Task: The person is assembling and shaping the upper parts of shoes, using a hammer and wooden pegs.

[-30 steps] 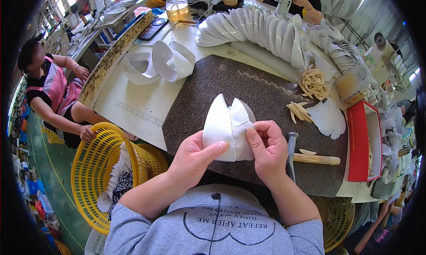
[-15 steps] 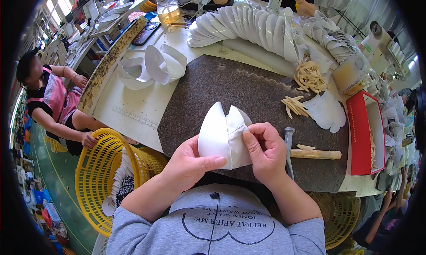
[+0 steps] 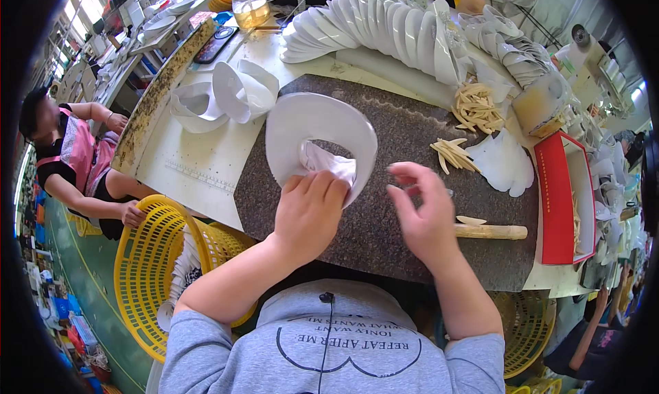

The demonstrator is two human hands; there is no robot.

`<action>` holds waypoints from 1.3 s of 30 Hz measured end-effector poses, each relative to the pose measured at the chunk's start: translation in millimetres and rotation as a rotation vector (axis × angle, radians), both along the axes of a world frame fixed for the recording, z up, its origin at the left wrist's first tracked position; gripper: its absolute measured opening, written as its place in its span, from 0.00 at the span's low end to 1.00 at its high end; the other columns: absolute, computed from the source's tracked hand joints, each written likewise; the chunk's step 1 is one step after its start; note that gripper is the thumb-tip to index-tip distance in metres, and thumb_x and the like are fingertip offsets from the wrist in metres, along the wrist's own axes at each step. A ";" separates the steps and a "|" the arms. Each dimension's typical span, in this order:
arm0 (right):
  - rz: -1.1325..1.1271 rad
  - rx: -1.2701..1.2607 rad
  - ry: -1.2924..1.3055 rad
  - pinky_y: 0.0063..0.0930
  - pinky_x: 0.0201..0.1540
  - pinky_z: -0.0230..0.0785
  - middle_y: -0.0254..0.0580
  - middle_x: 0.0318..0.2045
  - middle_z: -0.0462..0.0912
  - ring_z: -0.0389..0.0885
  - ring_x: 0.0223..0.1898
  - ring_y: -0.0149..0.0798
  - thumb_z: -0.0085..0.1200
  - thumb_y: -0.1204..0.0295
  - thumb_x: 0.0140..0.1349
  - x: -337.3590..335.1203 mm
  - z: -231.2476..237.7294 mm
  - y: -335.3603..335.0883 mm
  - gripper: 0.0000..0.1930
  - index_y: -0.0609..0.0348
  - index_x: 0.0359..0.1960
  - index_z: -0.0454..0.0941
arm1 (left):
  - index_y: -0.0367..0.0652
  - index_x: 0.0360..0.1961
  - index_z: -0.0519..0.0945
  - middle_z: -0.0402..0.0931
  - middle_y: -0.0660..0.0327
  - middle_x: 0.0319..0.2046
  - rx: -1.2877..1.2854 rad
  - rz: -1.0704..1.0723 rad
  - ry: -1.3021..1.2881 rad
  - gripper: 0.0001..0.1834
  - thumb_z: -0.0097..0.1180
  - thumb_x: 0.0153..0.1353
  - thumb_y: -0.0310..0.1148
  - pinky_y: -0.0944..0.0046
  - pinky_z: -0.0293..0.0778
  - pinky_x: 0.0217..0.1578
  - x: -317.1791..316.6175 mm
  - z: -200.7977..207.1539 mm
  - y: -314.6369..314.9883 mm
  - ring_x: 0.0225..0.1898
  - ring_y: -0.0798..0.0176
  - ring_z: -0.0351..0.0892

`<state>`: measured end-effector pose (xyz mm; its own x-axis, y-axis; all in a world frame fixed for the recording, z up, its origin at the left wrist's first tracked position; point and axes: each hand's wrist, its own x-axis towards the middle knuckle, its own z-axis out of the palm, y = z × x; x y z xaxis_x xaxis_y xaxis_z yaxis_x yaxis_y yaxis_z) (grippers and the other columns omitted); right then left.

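A white shoe upper is held over the dark stone slab, its oval opening facing up. My left hand is closed on its near edge, the fingers curled over the rim onto the pale lining inside. To the right of it hovers my right hand, empty, with thumb and fingers apart and not touching the upper. Beside that hand lies a hammer; its wooden handle shows, while the hand and wrist cover most of its metal head. One slim cream piece rests against the handle.
Slim cream pieces lie in piles at the slab's right, near a flat white sheet and a red box. Stacked white uppers line the back. More uppers stand left. A yellow basket and a seated person are leftward.
The upper has turned so its opening now shows, and has moved up and left. My right hand has let go of it; my left hand has shifted onto its rim.
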<state>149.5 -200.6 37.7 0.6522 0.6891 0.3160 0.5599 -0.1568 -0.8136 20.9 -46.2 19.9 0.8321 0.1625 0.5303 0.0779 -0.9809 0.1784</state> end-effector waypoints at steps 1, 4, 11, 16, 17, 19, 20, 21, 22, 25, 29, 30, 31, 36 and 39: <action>-0.062 -0.034 -0.080 0.35 0.47 0.70 0.45 0.40 0.79 0.78 0.43 0.44 0.56 0.77 0.58 2.9 2.2 -12.6 0.13 0.59 0.47 0.76 | 0.41 0.40 0.75 0.74 0.54 0.34 -0.008 0.010 0.001 0.16 0.59 0.48 0.28 0.53 0.69 0.42 2.1 -8.6 -0.5 0.37 0.53 0.77; -0.108 -0.345 -0.374 0.40 0.54 0.67 0.47 0.43 0.78 0.76 0.48 0.49 0.54 0.82 0.52 16.8 15.5 -66.7 0.21 0.60 0.51 0.72 | 0.41 0.37 0.74 0.72 0.56 0.35 0.076 0.141 0.321 0.13 0.56 0.50 0.34 0.54 0.66 0.44 2.2 -25.5 -3.1 0.41 0.55 0.75; -0.067 -0.653 -0.572 0.43 0.55 0.64 0.48 0.45 0.72 0.71 0.50 0.51 0.53 0.82 0.45 16.2 -0.1 -122.7 0.25 0.58 0.49 0.71 | 0.26 0.50 0.76 0.74 0.45 0.47 0.429 -0.065 0.366 0.25 0.48 0.55 0.36 0.59 0.70 0.48 -20.4 -15.6 -7.2 0.47 0.50 0.71; -0.102 -0.574 -0.546 0.43 0.50 0.65 0.45 0.40 0.72 0.72 0.44 0.51 0.55 0.82 0.43 15.7 1.0 -111.7 0.19 0.58 0.41 0.74 | 0.26 0.49 0.76 0.76 0.43 0.45 0.587 -0.212 0.350 0.25 0.48 0.56 0.35 0.55 0.69 0.50 -35.3 -11.5 8.5 0.48 0.48 0.73; -0.100 -0.567 -0.546 0.43 0.50 0.65 0.45 0.40 0.72 0.72 0.44 0.51 0.55 0.82 0.43 14.1 3.6 -110.3 0.19 0.58 0.41 0.74 | 0.26 0.50 0.76 0.77 0.42 0.44 0.606 -0.240 0.355 0.25 0.48 0.56 0.35 0.53 0.69 0.50 -36.8 -11.8 9.6 0.48 0.47 0.74; -0.047 -0.449 -0.458 0.40 0.45 0.68 0.46 0.37 0.74 0.75 0.39 0.51 0.56 0.82 0.44 10.5 9.2 -108.3 0.17 0.59 0.39 0.75 | 0.26 0.50 0.76 0.77 0.43 0.44 0.630 -0.231 0.338 0.24 0.48 0.56 0.35 0.53 0.68 0.50 -36.9 -5.6 9.6 0.46 0.48 0.75; -0.050 -0.444 -0.457 0.40 0.45 0.68 0.46 0.37 0.74 0.75 0.39 0.51 0.56 0.82 0.44 6.3 14.9 -106.3 0.17 0.59 0.39 0.75 | 0.26 0.50 0.76 0.78 0.44 0.44 0.649 -0.226 0.318 0.24 0.47 0.57 0.34 0.52 0.68 0.50 -35.3 -1.9 8.7 0.45 0.49 0.76; -0.008 -0.388 -0.367 0.39 0.42 0.70 0.46 0.35 0.74 0.76 0.37 0.50 0.57 0.82 0.45 0.0 21.9 -103.0 0.16 0.60 0.38 0.76 | 0.28 0.49 0.76 0.77 0.47 0.44 0.605 -0.202 0.328 0.24 0.48 0.54 0.34 0.56 0.66 0.52 -34.5 -5.6 5.8 0.45 0.52 0.76; 0.029 -0.336 -0.279 0.38 0.40 0.71 0.47 0.34 0.75 0.77 0.35 0.49 0.59 0.82 0.46 -5.3 26.2 -100.7 0.15 0.62 0.38 0.76 | 0.28 0.49 0.76 0.77 0.47 0.44 0.609 -0.210 0.323 0.24 0.48 0.54 0.34 0.56 0.66 0.52 -30.8 -4.2 1.2 0.45 0.52 0.76; 0.030 -0.314 -0.029 0.33 0.39 0.72 0.47 0.34 0.76 0.79 0.34 0.47 0.61 0.81 0.49 -24.3 37.8 -87.7 0.12 0.63 0.37 0.77 | 0.28 0.49 0.77 0.80 0.44 0.40 0.582 -0.181 0.400 0.24 0.49 0.55 0.33 0.58 0.67 0.43 -22.9 -0.6 -11.5 0.38 0.53 0.80; 0.051 -0.283 -0.210 0.35 0.34 0.72 0.47 0.35 0.77 0.80 0.34 0.48 0.58 0.81 0.50 -32.3 29.0 -52.4 0.15 0.62 0.41 0.76 | 0.30 0.47 0.79 0.80 0.42 0.44 0.655 -0.149 0.418 0.21 0.49 0.56 0.33 0.60 0.67 0.41 -23.1 -4.6 -24.6 0.39 0.53 0.80; 0.044 -0.267 -0.303 0.36 0.33 0.72 0.47 0.35 0.77 0.80 0.34 0.49 0.57 0.82 0.51 -30.4 23.6 -42.9 0.16 0.61 0.43 0.75 | 0.30 0.47 0.79 0.80 0.42 0.44 0.659 -0.156 0.416 0.21 0.49 0.56 0.33 0.60 0.67 0.41 -21.3 -6.6 -26.3 0.39 0.53 0.80; 0.054 -0.275 -0.388 0.40 0.32 0.72 0.48 0.34 0.77 0.79 0.33 0.50 0.56 0.80 0.52 -28.5 18.8 -34.2 0.16 0.61 0.45 0.73 | 0.30 0.46 0.80 0.80 0.42 0.44 0.641 -0.138 0.395 0.21 0.49 0.55 0.33 0.60 0.66 0.41 -19.9 -10.8 -28.0 0.39 0.52 0.80; 0.046 -0.361 -0.531 0.38 0.31 0.72 0.44 0.30 0.75 0.78 0.30 0.47 0.56 0.75 0.56 -31.1 11.7 -7.0 0.13 0.62 0.43 0.74 | 0.32 0.42 0.81 0.80 0.44 0.42 0.532 -0.054 0.386 0.19 0.50 0.53 0.34 0.61 0.65 0.41 -18.0 -10.3 -28.5 0.38 0.55 0.77; 0.048 -0.378 -0.558 0.37 0.30 0.72 0.43 0.30 0.75 0.78 0.30 0.46 0.55 0.75 0.57 -31.3 13.8 -4.5 0.12 0.62 0.43 0.74 | 0.33 0.38 0.81 0.80 0.46 0.40 0.497 -0.040 0.388 0.17 0.51 0.51 0.34 0.61 0.66 0.40 -16.8 -9.0 -26.0 0.37 0.57 0.75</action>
